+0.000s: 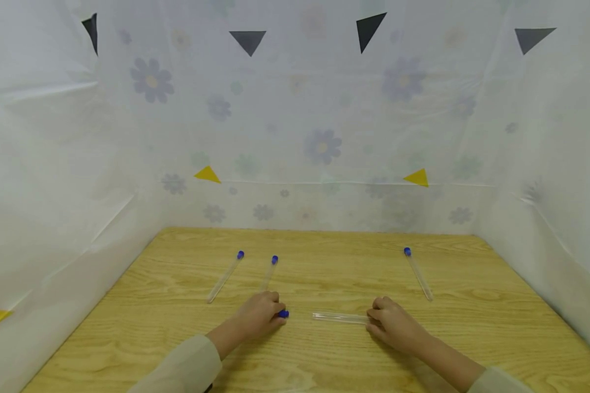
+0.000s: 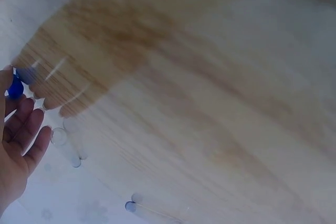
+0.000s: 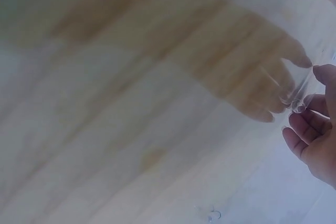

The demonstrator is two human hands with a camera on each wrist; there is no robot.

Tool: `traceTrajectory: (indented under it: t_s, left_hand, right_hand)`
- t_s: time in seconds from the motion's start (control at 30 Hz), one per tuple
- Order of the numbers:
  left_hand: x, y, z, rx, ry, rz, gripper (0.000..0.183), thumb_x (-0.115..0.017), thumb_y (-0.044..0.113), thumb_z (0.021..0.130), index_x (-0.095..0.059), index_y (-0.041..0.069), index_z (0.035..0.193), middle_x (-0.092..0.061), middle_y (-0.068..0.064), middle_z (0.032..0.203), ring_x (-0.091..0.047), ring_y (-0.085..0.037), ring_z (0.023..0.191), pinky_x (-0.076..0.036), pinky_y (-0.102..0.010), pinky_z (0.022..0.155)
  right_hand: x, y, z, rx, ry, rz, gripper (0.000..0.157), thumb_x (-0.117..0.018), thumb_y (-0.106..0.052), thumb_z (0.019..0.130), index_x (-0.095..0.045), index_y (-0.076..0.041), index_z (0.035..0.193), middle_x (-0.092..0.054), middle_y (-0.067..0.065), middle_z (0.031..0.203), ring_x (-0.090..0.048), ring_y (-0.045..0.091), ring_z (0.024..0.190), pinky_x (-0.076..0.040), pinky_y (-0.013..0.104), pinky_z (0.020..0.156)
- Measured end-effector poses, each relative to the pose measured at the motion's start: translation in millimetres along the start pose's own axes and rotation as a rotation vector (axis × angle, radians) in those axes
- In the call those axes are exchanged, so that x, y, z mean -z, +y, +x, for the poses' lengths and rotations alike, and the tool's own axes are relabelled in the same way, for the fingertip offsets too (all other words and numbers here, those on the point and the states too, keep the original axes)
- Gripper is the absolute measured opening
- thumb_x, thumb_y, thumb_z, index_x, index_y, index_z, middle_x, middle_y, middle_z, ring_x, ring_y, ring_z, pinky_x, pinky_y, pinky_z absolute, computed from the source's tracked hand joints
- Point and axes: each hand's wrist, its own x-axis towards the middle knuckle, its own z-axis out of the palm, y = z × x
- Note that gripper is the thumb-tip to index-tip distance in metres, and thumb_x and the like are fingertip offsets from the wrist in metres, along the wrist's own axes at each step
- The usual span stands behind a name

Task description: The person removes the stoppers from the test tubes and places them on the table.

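Note:
My left hand (image 1: 260,315) pinches a small blue cap (image 1: 284,314) between thumb and finger, low over the wooden table. In the left wrist view the cap (image 2: 16,86) shows at the fingertips, the other fingers loosely bent. To the right, my right hand (image 1: 395,323) grips one end of a clear test tube (image 1: 339,317). The tube lies crosswise, its free end pointing at the cap with a gap between them. The right wrist view shows the tube's rounded end (image 3: 298,106) by the fingers.
Two blue-capped tubes, one at the far left (image 1: 223,281) and one just beyond my left hand (image 1: 269,274), lie on the wooden table (image 1: 324,360). A third capped tube (image 1: 419,275) lies beyond my right hand. White flowered sheeting (image 1: 285,109) encloses the back and sides.

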Motion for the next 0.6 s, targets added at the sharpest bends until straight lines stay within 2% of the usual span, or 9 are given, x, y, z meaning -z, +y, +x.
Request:
traceTrajectory:
  t_s: [0.3,0.47,0.53,0.6]
  left_hand:
    - [3.0,-1.5,0.7,0.003,-0.008,-0.071,0.028,-0.062,0.032,0.088,-0.069,0.007,0.099,-0.054,0.003,0.079,-0.039,-0.003,0.064,-0.036,-0.016,0.057]
    - [6.6,-0.5,3.5,-0.025,0.011,-0.07,0.021,-0.062,0.032,0.088,-0.068,0.012,0.089,-0.055,0.003,0.078,-0.04,-0.003,0.064,-0.037,-0.018,0.058]
    - [7.8,0.2,5.3,-0.038,0.026,-0.061,0.02,-0.063,0.031,0.088,-0.068,0.013,0.084,-0.056,0.003,0.079,-0.042,-0.003,0.064,-0.038,-0.018,0.058]
    - [8.7,1.1,7.2,-0.05,0.044,-0.046,0.02,-0.063,0.032,0.088,-0.067,0.013,0.081,-0.057,0.002,0.079,-0.043,-0.004,0.064,-0.039,-0.018,0.059]
  right_hand:
    - [4.5,5,0,0.035,0.058,0.059,0.018,-0.067,-0.016,0.084,-0.069,0.001,0.091,-0.059,0.004,0.086,-0.051,0.011,0.074,-0.047,0.02,0.058]
    - [6.6,9,1,0.056,0.097,0.025,0.006,-0.066,-0.012,0.084,-0.068,-0.007,0.081,-0.063,0.004,0.084,-0.056,0.016,0.077,-0.051,0.029,0.065]
    - [6.7,11,2,0.07,0.129,0.005,0.006,-0.067,-0.01,0.082,-0.066,-0.01,0.077,-0.063,0.004,0.081,-0.057,0.017,0.077,-0.051,0.031,0.065]
    - [7.6,13,2,0.068,0.148,-0.007,0.004,-0.067,-0.009,0.082,-0.066,-0.007,0.078,-0.064,0.004,0.08,-0.058,0.019,0.076,-0.051,0.031,0.065]
